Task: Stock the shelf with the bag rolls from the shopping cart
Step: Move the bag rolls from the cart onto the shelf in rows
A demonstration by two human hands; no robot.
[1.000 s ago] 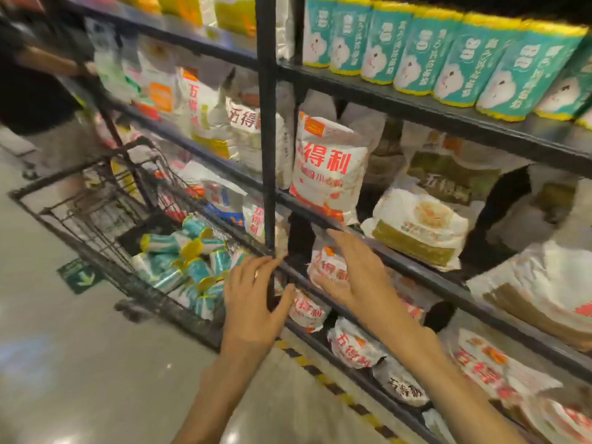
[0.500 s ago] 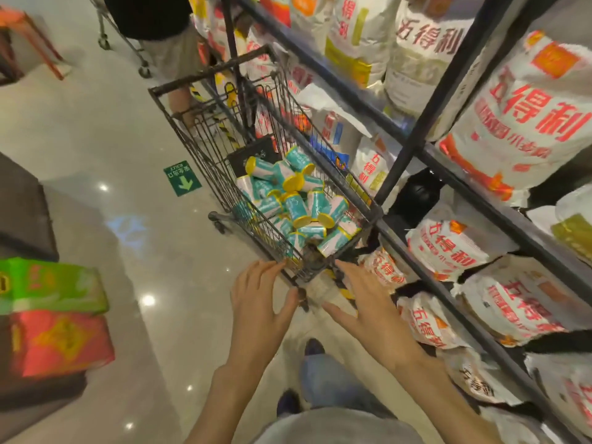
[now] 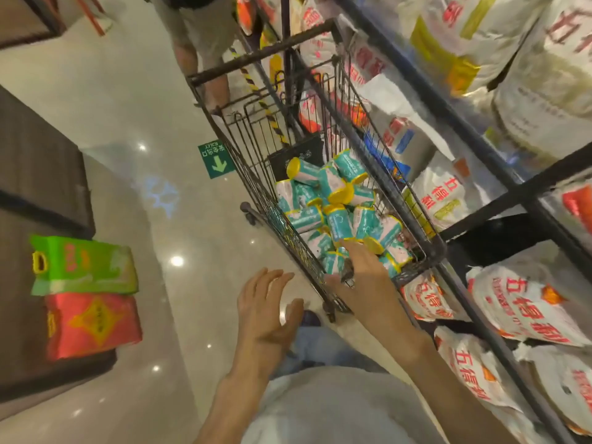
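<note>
A black wire shopping cart [image 3: 323,88] stands beside the dark metal shelf [image 3: 499,193]. Several teal-and-white bag rolls [image 3: 339,216] with yellow ends lie piled in its basket. My right hand [image 3: 368,277] reaches over the cart's near rim into the pile, fingers stretched onto the nearest rolls; no grip shows. My left hand [image 3: 266,302] hovers open over the floor, just left of the cart's near corner, holding nothing.
White flour sacks [image 3: 525,302] with red print fill the shelf levels on the right. Another person's legs [image 3: 198,49] stand behind the cart. Green and red bags [image 3: 86,296] lie on a dark stand at left. A green arrow sign [image 3: 216,158] marks the glossy floor.
My view has swung from the shelf down to the cart. My right hand has moved forward over the cart rim into the rolls; my left hand stays open beside the cart.
</note>
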